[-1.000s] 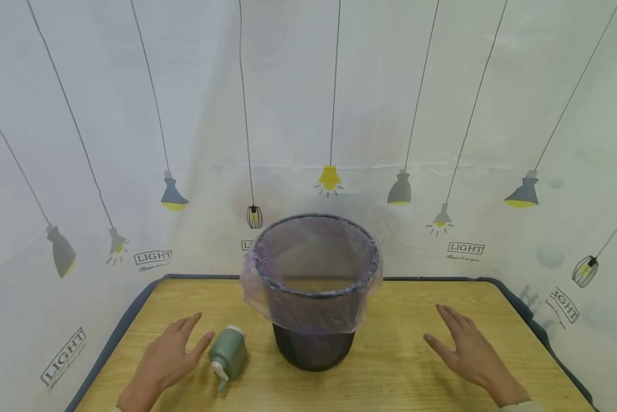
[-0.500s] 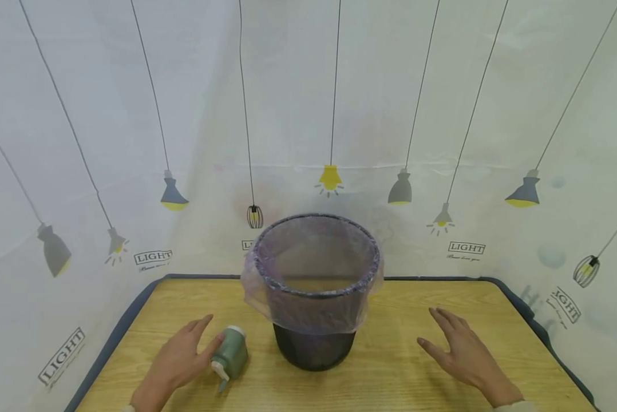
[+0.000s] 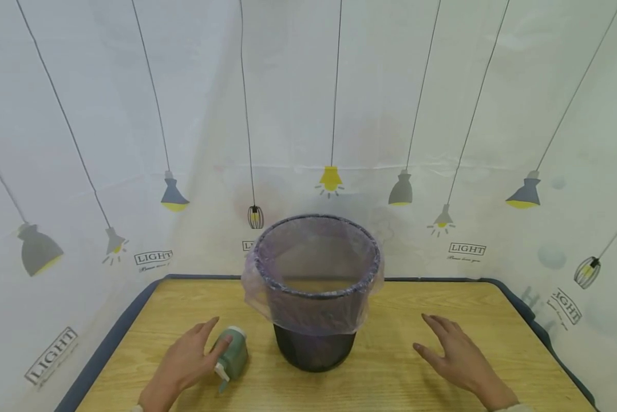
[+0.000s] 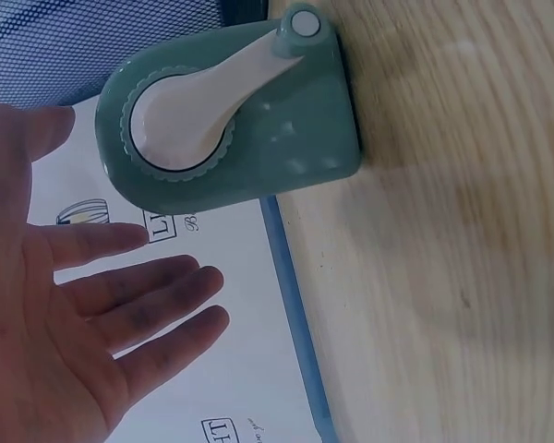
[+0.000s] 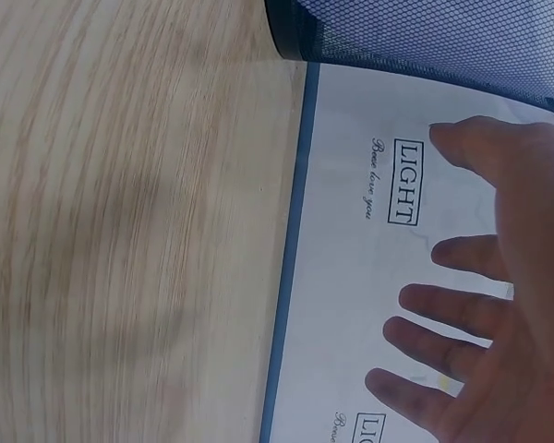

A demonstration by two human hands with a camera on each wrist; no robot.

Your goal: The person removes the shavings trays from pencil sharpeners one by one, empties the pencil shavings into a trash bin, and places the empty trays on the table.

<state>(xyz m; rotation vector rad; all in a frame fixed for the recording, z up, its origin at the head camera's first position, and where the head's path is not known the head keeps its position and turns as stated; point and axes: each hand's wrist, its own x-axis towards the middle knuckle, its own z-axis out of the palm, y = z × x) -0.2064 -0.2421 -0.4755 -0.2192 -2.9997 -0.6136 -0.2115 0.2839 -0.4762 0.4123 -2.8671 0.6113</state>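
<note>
A green hand-crank pencil sharpener [image 3: 234, 353] with a white crank stands on the table, left of the trash can. My left hand [image 3: 185, 357] is beside it, fingers extended, and in the head view the thumb overlaps its side. In the left wrist view the left hand [image 4: 69, 286] has spread fingers near the sharpener [image 4: 295, 134], with no grip on it. My right hand [image 3: 460, 357] hovers over the right part of the table, its fingers extended and holding nothing. In the right wrist view the right hand [image 5: 508, 323] shows loosely straight fingers.
A black mesh trash can [image 3: 313, 350] lined with a translucent purple bag [image 3: 316, 312] stands mid-table. The wooden table [image 3: 391, 372] has a dark blue edge. Behind hangs a white backdrop [image 3: 288, 114] printed with lamps.
My left hand has moved right, closer to the sharpener, its thumb now overlapping it in the head view. My right hand has drifted slightly left and down. Sharpener and trash can have stayed put.
</note>
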